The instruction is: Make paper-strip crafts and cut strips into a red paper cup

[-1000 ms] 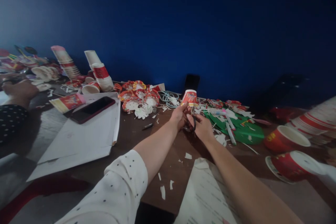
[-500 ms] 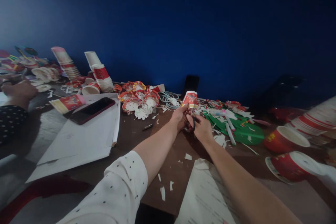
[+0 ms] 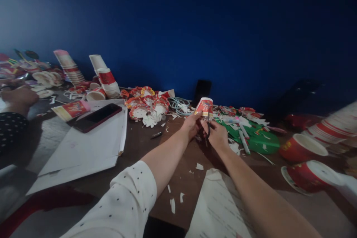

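Observation:
My left hand point(image 3: 192, 124) is closed on a red and white paper cup point(image 3: 205, 106), held upside down above the table with its white base up. My right hand point(image 3: 218, 134) grips a pair of scissors point(image 3: 209, 129) by its dark handles. The blades point up at the cup's lower edge; how far they overlap the paper is too small to tell. Behind the cup a dark phone point(image 3: 203, 88) leans on the blue wall. Red cut-paper flowers point(image 3: 149, 104) are heaped to the left of my hands.
A dark phone point(image 3: 98, 118) lies on white sheets point(image 3: 80, 152) at left. Paper cup stacks point(image 3: 108, 81) stand behind it. At far left is a co-worker's hand point(image 3: 22, 96). Green paper point(image 3: 263, 141) with markers point(image 3: 244, 142) lies right; red cups point(image 3: 302, 148) stand beyond. Paper scraps litter the table.
The cup has shifted slightly to the right and turned a little in my left hand. My right hand with the scissors has moved slightly right as well.

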The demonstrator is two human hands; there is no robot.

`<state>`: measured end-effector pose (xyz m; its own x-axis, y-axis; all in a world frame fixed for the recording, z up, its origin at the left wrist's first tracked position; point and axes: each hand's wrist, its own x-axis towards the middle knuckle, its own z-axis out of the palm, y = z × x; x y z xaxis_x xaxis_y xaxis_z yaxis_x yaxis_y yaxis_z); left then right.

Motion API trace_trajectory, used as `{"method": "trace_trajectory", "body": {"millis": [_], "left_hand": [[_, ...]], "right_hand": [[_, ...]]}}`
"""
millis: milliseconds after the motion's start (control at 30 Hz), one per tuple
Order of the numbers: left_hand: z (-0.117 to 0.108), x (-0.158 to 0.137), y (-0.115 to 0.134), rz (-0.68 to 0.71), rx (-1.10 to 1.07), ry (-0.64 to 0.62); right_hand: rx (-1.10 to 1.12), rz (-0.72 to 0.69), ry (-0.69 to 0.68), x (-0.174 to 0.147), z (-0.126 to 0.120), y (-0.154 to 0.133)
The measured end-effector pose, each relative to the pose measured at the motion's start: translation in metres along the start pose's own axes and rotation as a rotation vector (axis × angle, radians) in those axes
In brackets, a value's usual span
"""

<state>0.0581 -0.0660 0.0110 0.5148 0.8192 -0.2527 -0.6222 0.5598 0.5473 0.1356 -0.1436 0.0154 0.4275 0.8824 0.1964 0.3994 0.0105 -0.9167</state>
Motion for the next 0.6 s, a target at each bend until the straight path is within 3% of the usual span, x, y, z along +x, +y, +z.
{"method": "trace_trajectory", "body": {"millis": [600], "left_hand": [[-0.0057, 0.0074, -0.0084, 0.03, 0.164, -0.064]], "right_hand": [[0.048, 0.043, 0.049, 0.0039, -0.004, 0.0025]]}}
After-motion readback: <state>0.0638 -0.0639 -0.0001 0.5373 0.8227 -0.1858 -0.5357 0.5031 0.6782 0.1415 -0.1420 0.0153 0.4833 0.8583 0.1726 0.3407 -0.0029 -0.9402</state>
